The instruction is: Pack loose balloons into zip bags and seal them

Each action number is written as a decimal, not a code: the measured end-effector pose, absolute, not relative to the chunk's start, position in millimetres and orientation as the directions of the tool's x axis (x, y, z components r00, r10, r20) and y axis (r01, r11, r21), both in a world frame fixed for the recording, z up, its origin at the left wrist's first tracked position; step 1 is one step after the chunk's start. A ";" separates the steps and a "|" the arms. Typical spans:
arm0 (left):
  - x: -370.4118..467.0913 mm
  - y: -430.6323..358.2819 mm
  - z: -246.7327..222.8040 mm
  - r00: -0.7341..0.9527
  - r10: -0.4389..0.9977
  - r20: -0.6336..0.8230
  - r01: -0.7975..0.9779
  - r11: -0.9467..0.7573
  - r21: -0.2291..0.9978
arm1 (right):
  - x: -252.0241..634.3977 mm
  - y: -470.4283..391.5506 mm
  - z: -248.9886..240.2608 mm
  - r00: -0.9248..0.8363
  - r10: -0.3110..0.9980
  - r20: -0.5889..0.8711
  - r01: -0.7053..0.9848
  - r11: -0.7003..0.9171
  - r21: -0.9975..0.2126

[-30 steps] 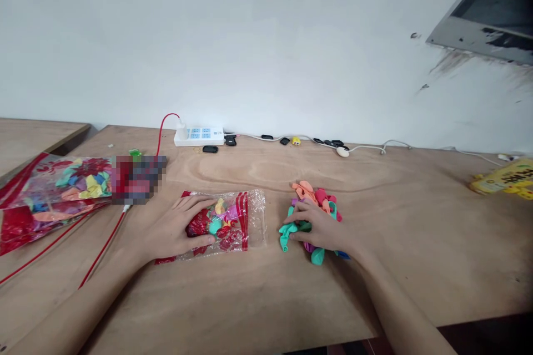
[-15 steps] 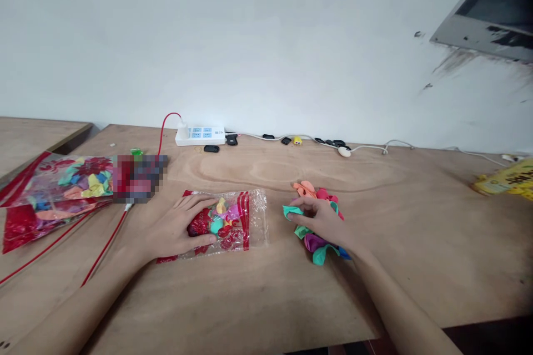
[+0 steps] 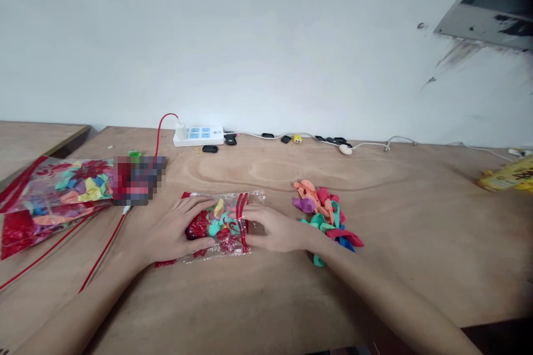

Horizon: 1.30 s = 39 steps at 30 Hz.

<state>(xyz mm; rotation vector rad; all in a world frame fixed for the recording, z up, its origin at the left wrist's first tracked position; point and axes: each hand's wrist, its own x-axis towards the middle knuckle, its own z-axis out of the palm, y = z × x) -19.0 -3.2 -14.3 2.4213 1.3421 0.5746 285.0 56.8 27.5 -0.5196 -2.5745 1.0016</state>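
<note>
A clear and red plastic bag [image 3: 227,238] with colourful balloons inside lies flat on the wooden table. My left hand [image 3: 177,230] rests on the bag's left part, thumb and fingers spread apart. At the bag's right end, my right hand [image 3: 275,227] reaches its fingers into or over the opening; its fingertips are partly hidden by the plastic, and what they hold cannot be made out. Just right of that hand is a loose pile of balloons [image 3: 322,216] in orange, red, green, purple and blue, partly behind my right wrist.
More balloon bags [image 3: 45,188] lie at the left beside a red cable [image 3: 102,249] and a blurred-out object. A white power strip [image 3: 200,136] and small black items stand along the wall. At the far right is a yellow package [image 3: 506,176].
My right hand has moved left from the loose pile to the bag's right end, and the green balloon in its fingers is no longer plainly visible. My left hand has stayed on the bag.
</note>
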 end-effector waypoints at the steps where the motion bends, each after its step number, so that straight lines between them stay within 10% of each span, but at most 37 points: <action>1: -19.1 -3.0 -15.3 0.479 0.856 0.196 0.728 -0.512 0.456 | 286.4 56.5 27.4 -0.892 0.410 0.192 0.196 0.731 -0.653; 12: -21.9 -5.2 -21.1 0.489 0.855 0.173 0.746 -0.512 0.425 | 273.5 60.2 -28.6 -0.947 0.216 0.239 0.158 0.958 -0.240; 23: -24.0 -3.9 -27.0 0.469 0.868 0.164 0.770 -0.493 0.405 | 236.4 53.9 -35.1 -0.938 0.131 0.322 0.027 0.951 -0.309; 28: -21.3 -5.4 -22.1 0.476 0.863 0.169 0.765 -0.501 0.404 | 302.6 64.7 -1.9 -0.830 0.417 0.370 0.216 0.853 -0.476; 34: -19.3 -5.3 -18.5 0.456 0.871 0.182 0.781 -0.489 0.388 | 392.1 120.5 -16.4 -0.249 0.864 0.437 0.839 0.418 -0.348; 39: -16.9 -6.3 -10.9 0.457 0.871 0.177 0.792 -0.490 0.365 | 421.0 142.1 -29.1 -0.082 0.945 0.317 0.814 0.247 -0.526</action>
